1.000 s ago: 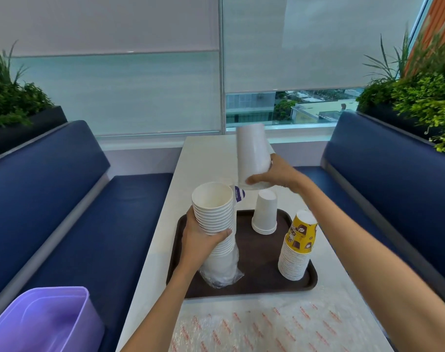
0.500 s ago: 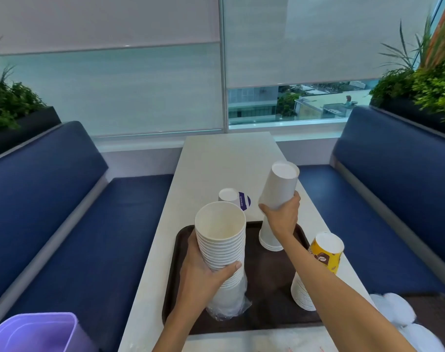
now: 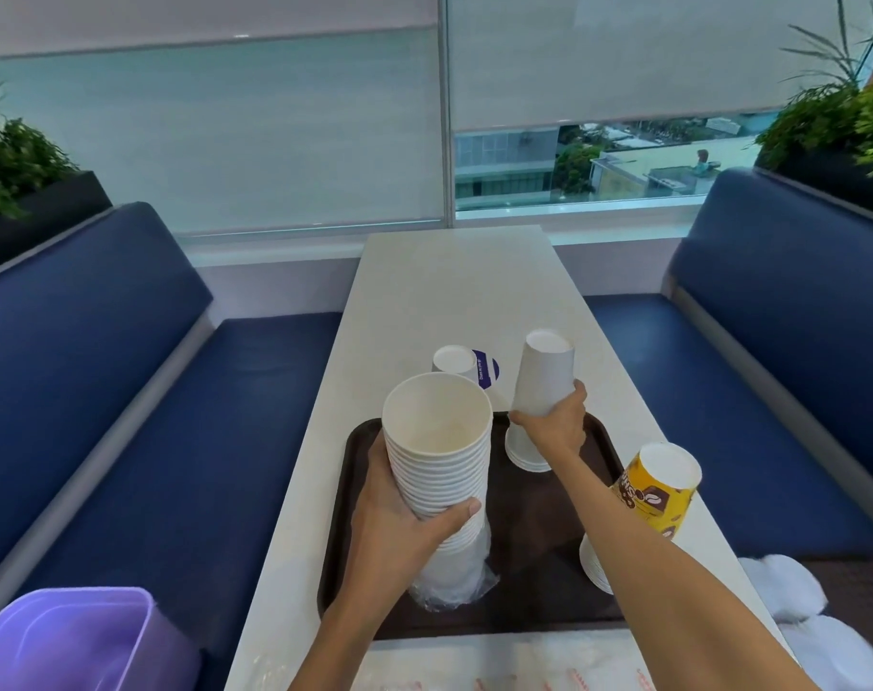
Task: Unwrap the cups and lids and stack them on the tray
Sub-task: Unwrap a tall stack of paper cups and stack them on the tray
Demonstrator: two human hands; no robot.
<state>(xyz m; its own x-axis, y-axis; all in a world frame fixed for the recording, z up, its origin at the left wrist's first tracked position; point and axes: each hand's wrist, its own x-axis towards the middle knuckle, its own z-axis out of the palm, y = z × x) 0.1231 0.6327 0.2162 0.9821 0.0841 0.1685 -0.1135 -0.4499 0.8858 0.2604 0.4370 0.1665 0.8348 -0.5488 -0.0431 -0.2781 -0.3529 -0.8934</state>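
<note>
Here, left hand (image 3: 394, 531): fingers and thumb curled round the tall stack, gripping it about halfway down.
Tall stack (image 3: 439, 456): white cups, mouths up, tilted slightly towards the camera, over the tray's left half; its lower end sits in the plastic sleeve.
Plastic sleeve (image 3: 457, 583): clear, crumpled, bunched round the stack's base near the tray's near-left corner.
Right hand (image 3: 549, 426): fingers wrapped round the lower part of the upturned white cups.
Upturned white cups (image 3: 544, 376): bottoms up, held directly above the short stack; the hand hides whether they are seated on it.
Short stack (image 3: 524, 453): white rims down, on the tray near its far edge.
Yellow stack (image 3: 659, 496): bottoms up, printed yellow cup on top, leaning at the tray's right edge.
Tray (image 3: 534, 531): dark brown, at the table's near end.
Labelled cup (image 3: 454, 360): white with a purple round label, on the table just past the tray's far edge.
Table (image 3: 449, 301): pale, long, between blue benches.
Purple bin (image 3: 75, 640): beside the table's near-left corner.
</note>
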